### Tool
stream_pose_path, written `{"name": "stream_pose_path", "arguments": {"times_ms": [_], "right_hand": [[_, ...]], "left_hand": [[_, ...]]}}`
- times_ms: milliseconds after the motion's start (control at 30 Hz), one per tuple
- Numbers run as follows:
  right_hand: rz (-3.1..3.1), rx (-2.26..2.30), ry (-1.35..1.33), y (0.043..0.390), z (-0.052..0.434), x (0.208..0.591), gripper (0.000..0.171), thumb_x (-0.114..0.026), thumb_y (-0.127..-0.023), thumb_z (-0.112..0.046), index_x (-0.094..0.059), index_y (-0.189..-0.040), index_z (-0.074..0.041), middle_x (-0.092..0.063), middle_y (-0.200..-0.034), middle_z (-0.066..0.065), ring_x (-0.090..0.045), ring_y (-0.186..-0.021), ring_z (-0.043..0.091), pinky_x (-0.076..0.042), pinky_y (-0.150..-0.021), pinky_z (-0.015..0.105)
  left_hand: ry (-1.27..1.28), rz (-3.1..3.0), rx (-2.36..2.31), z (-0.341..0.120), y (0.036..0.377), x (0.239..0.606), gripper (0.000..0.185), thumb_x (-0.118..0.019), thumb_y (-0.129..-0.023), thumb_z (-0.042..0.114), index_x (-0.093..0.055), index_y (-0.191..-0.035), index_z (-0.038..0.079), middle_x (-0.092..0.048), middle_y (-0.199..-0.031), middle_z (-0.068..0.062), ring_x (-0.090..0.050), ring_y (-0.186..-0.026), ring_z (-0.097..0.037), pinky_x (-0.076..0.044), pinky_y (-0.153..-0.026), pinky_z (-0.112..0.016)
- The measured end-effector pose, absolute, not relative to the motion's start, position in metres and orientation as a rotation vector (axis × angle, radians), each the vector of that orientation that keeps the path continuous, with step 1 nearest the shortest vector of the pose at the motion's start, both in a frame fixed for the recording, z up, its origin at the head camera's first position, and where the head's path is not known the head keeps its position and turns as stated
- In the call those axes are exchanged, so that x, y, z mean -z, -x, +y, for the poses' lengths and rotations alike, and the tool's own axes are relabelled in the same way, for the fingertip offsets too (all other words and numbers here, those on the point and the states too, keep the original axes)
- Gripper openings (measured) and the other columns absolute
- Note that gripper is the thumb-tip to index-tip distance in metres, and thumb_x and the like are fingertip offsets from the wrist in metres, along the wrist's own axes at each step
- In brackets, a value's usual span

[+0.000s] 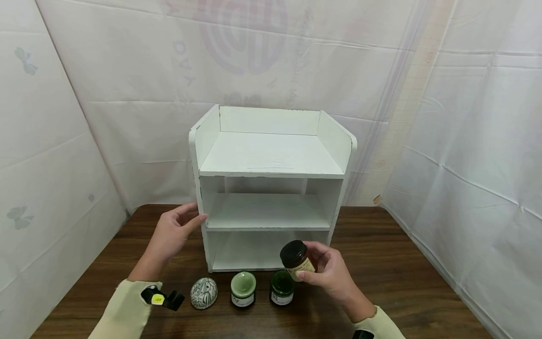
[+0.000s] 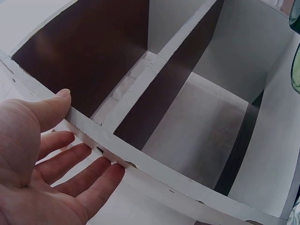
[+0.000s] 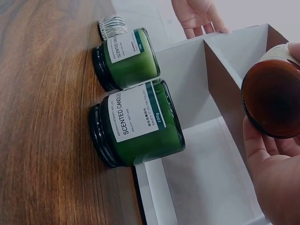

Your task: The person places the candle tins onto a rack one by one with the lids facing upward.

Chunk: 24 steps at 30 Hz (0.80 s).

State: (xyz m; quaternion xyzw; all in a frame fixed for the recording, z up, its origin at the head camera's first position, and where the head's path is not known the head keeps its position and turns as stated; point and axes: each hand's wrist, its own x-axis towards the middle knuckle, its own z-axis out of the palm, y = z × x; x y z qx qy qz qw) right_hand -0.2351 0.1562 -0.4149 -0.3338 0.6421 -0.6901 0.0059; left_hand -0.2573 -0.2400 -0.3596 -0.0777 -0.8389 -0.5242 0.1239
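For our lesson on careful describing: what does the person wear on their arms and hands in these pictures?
Both hands are bare, the left hand and the right hand. Pale yellow-green long sleeves cover both arms to the wrists. A black device with a small yellow label sits on the left wrist; a black part shows at the right wrist.

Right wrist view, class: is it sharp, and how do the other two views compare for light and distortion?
Right wrist view: green candle jar label sharp, brown jar close and soft. Left wrist view: left hand large and near, shelf unit edges bowed, compartments shadowed. Head view: even light, wide-angle curving at the edges.
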Motion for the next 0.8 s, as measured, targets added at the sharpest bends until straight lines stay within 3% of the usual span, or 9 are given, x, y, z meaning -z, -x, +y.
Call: {"name": "stream_pose_path", "arguments": {"times_ms": [533, 800], "right_hand": [[1.99, 2.205, 1.048, 0.2367, 0.1529, 0.4151, 0.058, -0.08, -0.082, 0.003, -0.051, -0.129, 0.02, -0.072, -0.117, -0.003, -0.066, -0.104, 0.008, -0.055, -0.089, 0.022], [1.944, 2.226, 1.039, 0.2367, 0.1511, 0.416, 0.054, -0.08, -0.082, 0.003, -0.054, -0.13, 0.009, -0.071, -0.119, -0.002, -0.066, -0.106, 0.008, -0.055, -0.09, 0.022]], "left_hand": [[0.221, -2.441, 1.534, -0.2391, 0.2575, 0.3596, 0.062, -0.068, -0.098, 0.045, -0.055, -0.148, 0.01, -0.064, -0.139, -0.016, -0.06, -0.107, 0.008, -0.052, -0.085, -0.015], [0.219, -2.442, 1.546, -0.2394, 0.259, 0.3617, 0.061, -0.068, -0.098, 0.044, -0.055, -0.148, 0.01, -0.064, -0.14, -0.016, -0.06, -0.107, 0.009, -0.052, -0.085, -0.015]]}}
